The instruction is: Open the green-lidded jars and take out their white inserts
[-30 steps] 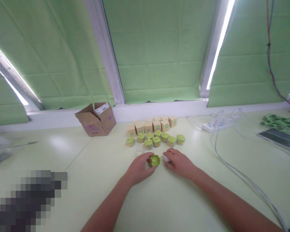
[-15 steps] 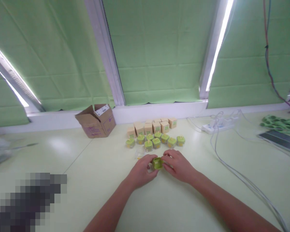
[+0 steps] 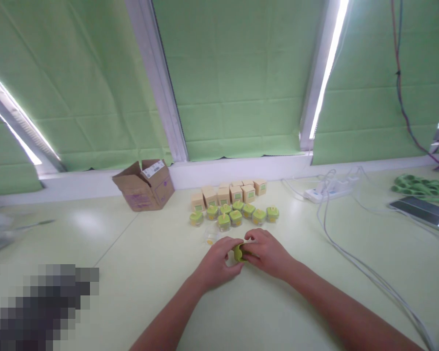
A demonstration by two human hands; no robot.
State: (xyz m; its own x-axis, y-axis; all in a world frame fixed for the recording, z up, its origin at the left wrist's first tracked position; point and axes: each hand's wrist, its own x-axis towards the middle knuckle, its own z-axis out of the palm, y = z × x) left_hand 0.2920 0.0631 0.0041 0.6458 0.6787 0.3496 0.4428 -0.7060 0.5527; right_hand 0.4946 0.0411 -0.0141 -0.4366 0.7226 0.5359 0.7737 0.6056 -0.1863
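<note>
My left hand (image 3: 215, 263) and my right hand (image 3: 266, 253) meet over a small green-lidded jar (image 3: 238, 252) just above the pale green table (image 3: 131, 273). Fingers of both hands close around it, so only a sliver of green lid shows between them. Beyond my hands stands a row of several green-lidded jars (image 3: 235, 215). Behind that row sit several small tan cartons (image 3: 227, 192). A small clear piece (image 3: 211, 237) lies on the table left of my left hand's fingertips.
An open cardboard box (image 3: 144, 185) lies on its side at the back left. A white power strip (image 3: 325, 190) with cables (image 3: 351, 258) trails across the right. A green bundle (image 3: 420, 186) and a dark flat panel (image 3: 424, 212) lie at the far right. Green blinds cover the windows.
My right hand has moved left onto the green-lidded jar, and both hands now close around it, hiding most of the lid. The view has tilted slightly.
</note>
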